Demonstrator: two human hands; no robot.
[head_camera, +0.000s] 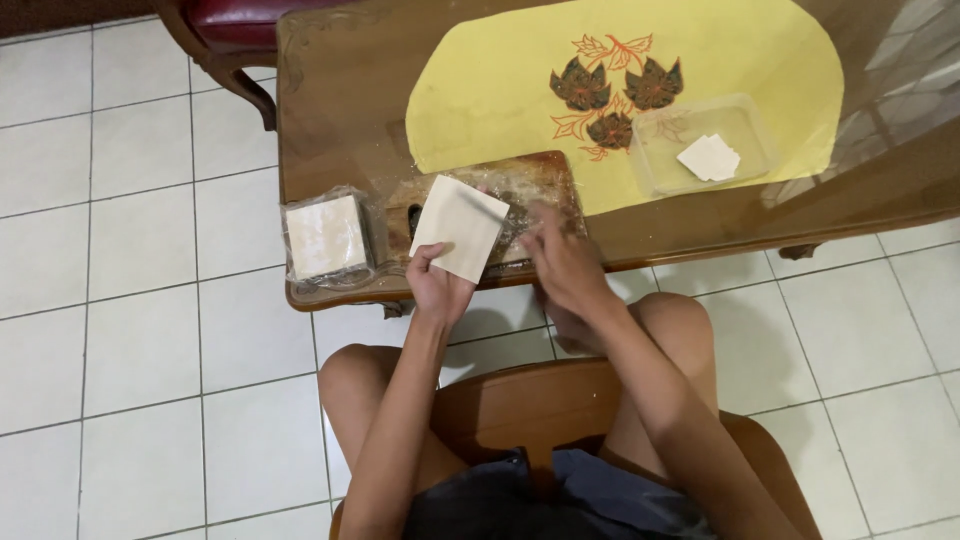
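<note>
Above the plastic-covered wooden cutting board (520, 190), the left hand (438, 285) pinches a thin, pale square dough wrapper (460, 227) at its lower edge. The right hand (560, 255) rests half-curled beside it, grasping nothing visible. Risk: the limp sheet may tear or fold under an uneven pinch.

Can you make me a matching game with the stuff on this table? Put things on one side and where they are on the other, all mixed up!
Things:
1. Square pale sheet
2. Wrapped stack of sheets
3. Folded piece
4. Wooden board

Places:
A. Inside the clear plastic tray
B. Under the sheet, by the table's near edge
C. Held by the left hand
D. At the table's left corner

Pairs: 1-C, 2-D, 3-A, 4-B
</note>
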